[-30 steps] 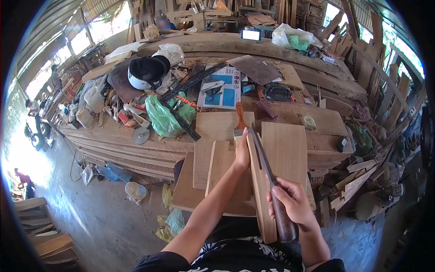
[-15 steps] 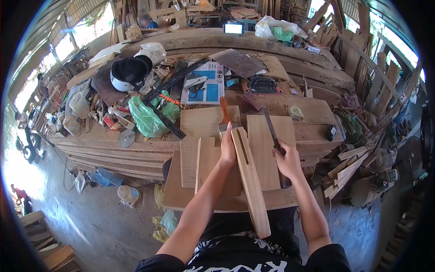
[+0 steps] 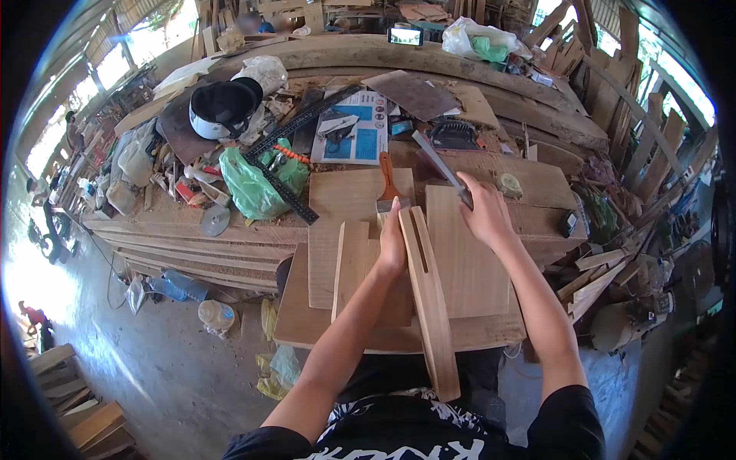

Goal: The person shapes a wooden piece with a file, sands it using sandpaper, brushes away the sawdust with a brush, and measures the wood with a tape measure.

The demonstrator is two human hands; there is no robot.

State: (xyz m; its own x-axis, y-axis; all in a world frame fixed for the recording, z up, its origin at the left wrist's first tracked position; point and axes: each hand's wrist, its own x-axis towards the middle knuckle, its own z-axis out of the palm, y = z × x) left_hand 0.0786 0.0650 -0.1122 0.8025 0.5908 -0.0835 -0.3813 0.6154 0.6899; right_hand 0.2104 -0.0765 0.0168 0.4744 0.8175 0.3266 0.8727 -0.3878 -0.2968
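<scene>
My left hand (image 3: pixel 392 244) is closed on the upper end of a slotted wooden bar (image 3: pixel 431 307), its thumb along the left side. The bar slants toward my body, with a long narrow slot near its far end. In my closed right hand (image 3: pixel 486 211) is a long, flat metal file (image 3: pixel 439 162), held above the boards and pointing away to the upper left. Just beyond my left fingertips lies an orange-handled brush (image 3: pixel 388 180). Flat wooden boards (image 3: pixel 469 268) lie under both hands, and a notched wood piece (image 3: pixel 350 264) rests left of my left wrist.
A black square ruler (image 3: pixel 284 184) crosses a green plastic bag (image 3: pixel 244 184). A cap (image 3: pixel 221 111), printed sheet (image 3: pixel 368 142), tape roll (image 3: pixel 509 184) and tape measure (image 3: pixel 568 223) lie on the stacked timber. A lit phone (image 3: pixel 405 35) stands at the back.
My right hand has moved up and away from me, and the file now points more to the left. My left hand still holds the slotted bar. The view has shifted slightly.
</scene>
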